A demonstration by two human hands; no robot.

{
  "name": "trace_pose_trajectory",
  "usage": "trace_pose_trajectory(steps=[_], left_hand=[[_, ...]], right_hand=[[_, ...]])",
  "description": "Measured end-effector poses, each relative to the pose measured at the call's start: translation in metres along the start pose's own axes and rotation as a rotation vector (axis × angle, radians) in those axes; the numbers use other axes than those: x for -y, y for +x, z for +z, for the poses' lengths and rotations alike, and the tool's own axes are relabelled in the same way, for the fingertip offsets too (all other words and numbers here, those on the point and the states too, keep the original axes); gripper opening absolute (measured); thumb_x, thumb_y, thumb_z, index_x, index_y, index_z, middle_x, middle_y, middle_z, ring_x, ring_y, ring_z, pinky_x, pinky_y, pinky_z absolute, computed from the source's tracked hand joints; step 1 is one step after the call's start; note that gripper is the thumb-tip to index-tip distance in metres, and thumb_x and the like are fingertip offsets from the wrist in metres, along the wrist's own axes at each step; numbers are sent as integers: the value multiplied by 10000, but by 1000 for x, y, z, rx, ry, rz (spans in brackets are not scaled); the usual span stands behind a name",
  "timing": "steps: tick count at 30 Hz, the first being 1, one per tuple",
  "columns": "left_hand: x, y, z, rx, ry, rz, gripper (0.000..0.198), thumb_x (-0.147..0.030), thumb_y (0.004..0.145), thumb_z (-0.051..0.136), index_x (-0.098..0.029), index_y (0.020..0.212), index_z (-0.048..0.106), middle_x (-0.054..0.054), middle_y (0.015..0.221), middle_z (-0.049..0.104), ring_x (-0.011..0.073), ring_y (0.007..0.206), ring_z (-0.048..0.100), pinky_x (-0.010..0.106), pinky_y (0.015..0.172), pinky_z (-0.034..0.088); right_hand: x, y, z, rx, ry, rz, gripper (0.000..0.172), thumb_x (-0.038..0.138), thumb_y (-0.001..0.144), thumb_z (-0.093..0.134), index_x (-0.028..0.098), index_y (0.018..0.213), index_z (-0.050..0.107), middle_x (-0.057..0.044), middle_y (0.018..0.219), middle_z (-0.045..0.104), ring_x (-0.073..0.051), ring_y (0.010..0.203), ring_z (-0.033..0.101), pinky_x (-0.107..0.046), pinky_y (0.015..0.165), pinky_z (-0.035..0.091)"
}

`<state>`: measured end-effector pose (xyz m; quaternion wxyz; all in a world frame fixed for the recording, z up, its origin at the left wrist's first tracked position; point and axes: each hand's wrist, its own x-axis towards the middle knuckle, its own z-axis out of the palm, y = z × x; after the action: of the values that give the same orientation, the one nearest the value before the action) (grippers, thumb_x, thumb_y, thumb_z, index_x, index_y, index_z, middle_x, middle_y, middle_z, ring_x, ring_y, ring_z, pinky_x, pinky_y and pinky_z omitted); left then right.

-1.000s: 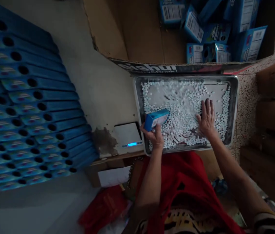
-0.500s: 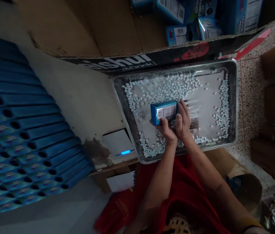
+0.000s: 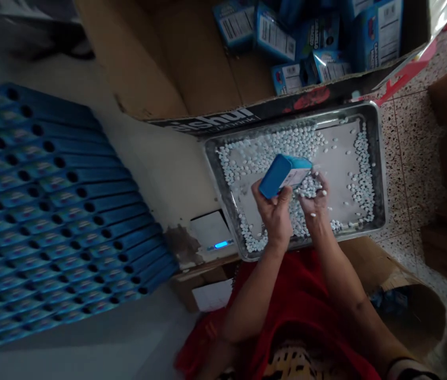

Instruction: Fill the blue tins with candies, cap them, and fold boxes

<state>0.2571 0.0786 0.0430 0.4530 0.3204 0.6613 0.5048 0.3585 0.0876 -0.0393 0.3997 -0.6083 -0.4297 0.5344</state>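
My left hand (image 3: pixel 274 214) grips a small blue carton (image 3: pixel 282 174), lifted and tilted over a metal tray (image 3: pixel 379 174). Many small white pellets (image 3: pixel 270 148) lie spread across the tray. My right hand (image 3: pixel 315 198) is cupped against the carton's open end with a heap of white pellets in its palm; a few pellets sit on its fingers. Both hands hover above the middle of the tray.
A big cardboard box (image 3: pixel 191 68) behind the tray holds several blue cartons (image 3: pixel 306 37). Rows of flat blue cartons with round holes (image 3: pixel 57 211) are stacked at the left. A small white scale with a blue light (image 3: pixel 213 232) sits left of the tray. Speckled floor lies at the right.
My right hand went from lying flat on the pellets to scooping them and rising cupped to the carton. My left hand lifted and tilted the carton. The view shifted.
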Motion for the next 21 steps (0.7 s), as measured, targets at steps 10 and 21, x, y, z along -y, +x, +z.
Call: trace_pose_trajectory(steps=[10,21], left_hand=[[-3,45,-67,-50,-84,-101,520,-499,731,956,-229,1072,671,62,1196,762,227,1133,739,321,1012,578],[-25,34,-56,-181,-676,-1131,156,-241,1014,698,-186,1158,719,13,782,773,144,653,742,235,635,653]], right_hand=[[97,-2,-17,-71,1247,487,110,310,945,692,245,876,637,0,850,710,-120,740,658,-219,623,601],[153,-23,4,-88,1328,431,136,267,943,664,229,819,622,5,782,631,-109,693,600,-209,603,546]])
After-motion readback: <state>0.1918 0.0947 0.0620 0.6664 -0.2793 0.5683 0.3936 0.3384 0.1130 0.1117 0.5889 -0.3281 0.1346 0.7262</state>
